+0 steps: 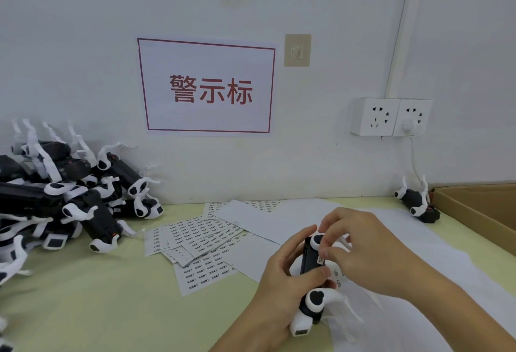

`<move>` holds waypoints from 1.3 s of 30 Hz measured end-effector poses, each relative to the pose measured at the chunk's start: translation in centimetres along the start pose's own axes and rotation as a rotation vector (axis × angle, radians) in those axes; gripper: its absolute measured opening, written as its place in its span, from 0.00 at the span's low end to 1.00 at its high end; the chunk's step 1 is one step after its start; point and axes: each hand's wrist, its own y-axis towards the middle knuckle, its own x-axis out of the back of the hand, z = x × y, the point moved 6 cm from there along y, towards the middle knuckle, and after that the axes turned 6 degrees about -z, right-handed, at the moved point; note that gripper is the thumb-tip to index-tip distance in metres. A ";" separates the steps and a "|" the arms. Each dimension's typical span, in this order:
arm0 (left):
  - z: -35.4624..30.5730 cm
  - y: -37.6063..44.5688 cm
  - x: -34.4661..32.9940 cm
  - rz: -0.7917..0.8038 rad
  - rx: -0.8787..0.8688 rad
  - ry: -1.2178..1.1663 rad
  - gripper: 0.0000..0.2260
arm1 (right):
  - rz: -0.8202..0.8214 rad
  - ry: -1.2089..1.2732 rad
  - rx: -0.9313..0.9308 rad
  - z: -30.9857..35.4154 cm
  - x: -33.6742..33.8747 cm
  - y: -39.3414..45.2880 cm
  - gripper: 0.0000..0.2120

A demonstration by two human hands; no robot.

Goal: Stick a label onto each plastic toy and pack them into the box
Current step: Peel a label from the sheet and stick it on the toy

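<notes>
My left hand [282, 276] grips a black-and-white plastic toy [312, 282] with thin white arms, fingers curled round its dark body, thumb across the front. The toy is held above the pale yellow-green table [111, 296]; its long axis runs near to far, tilted slightly, with the white rectangular end [300, 329] pointing toward me and the other end away toward the wall. My right hand [368, 248] is up against the toy's right side, fingertips pinching a small white label [321, 260] against its body. The two hands are together on the toy.

Under them lie blank white backing sheets [418, 254], and to the left, overlapping sheets of small printed labels [201, 240]. Farther left a heap of the same toys [69, 198] lies against the wall. At far right one single toy [418, 203] lies just beside an open brown cardboard box [474, 209]. On the wall hang a red-bordered sign [208, 86] and a white double socket [391, 117].
</notes>
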 end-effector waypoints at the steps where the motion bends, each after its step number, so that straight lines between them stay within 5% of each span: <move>1: 0.0 0.0 0.0 -0.002 -0.008 0.003 0.25 | -0.002 -0.003 0.002 0.0 0.0 0.0 0.10; 39: 0.5 0.4 0.5 -0.079 -0.066 0.044 0.16 | -0.086 -0.013 0.013 1.3 0.1 -0.9 0.10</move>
